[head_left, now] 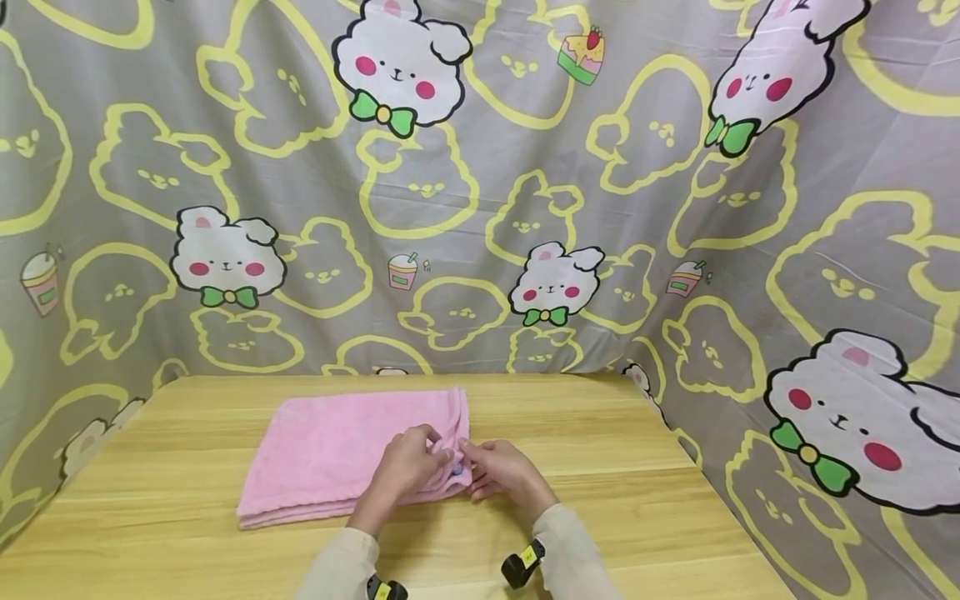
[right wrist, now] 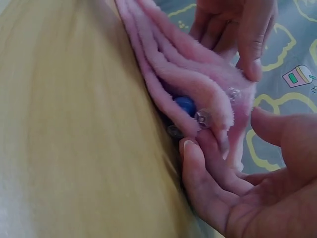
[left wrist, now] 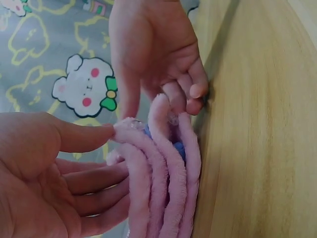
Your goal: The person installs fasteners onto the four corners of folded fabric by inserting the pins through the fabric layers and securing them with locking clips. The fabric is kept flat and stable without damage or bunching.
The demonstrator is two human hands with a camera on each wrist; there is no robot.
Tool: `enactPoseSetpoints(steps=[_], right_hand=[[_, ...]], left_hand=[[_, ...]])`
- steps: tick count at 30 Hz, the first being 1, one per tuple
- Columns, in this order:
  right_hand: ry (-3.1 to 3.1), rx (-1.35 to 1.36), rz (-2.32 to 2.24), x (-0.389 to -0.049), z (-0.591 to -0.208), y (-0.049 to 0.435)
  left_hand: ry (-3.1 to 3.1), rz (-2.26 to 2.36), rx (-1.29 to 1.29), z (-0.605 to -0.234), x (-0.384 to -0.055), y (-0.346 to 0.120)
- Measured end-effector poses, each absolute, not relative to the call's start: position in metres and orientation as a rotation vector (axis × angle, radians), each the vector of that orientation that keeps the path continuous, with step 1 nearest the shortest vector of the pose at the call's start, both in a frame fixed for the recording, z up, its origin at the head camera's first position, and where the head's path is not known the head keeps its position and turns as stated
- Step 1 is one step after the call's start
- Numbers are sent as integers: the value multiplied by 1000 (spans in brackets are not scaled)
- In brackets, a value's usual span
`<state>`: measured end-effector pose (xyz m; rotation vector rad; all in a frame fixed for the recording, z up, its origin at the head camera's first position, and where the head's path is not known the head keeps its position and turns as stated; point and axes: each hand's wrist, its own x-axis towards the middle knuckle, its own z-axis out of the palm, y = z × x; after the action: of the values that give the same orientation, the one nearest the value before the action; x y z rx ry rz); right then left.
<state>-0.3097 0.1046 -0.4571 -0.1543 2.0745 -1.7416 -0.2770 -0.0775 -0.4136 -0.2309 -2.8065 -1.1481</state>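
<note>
A folded pink plush cloth (head_left: 330, 442) lies on the wooden table in several layers. At its right edge my left hand (head_left: 408, 462) pinches the upper layers, thumb on top and fingers beneath, as the left wrist view shows. My right hand (head_left: 506, 471) holds the same edge from the right, with fingertips tucked among the lower layers and the thumb at the upper ones. Small clear round plastic pieces (right wrist: 202, 118) show along the layer edges. A blue rounded piece (right wrist: 184, 105) sits between the layers; what it belongs to is hidden.
The light wooden table (head_left: 600, 433) extends around the cloth on every side. A grey curtain (head_left: 465, 183) printed with rabbits and yellow outlines hangs behind the table and along both sides. Dark wrist cameras (head_left: 522, 564) are strapped at both sleeves.
</note>
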Motion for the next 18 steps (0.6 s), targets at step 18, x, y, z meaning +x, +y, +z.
enactPoseSetpoints(steps=[18], right_hand=[[2010, -151, -1823, -311, -452, 107]], left_hand=[[-2661, -1109, -271, -416, -277, -73]])
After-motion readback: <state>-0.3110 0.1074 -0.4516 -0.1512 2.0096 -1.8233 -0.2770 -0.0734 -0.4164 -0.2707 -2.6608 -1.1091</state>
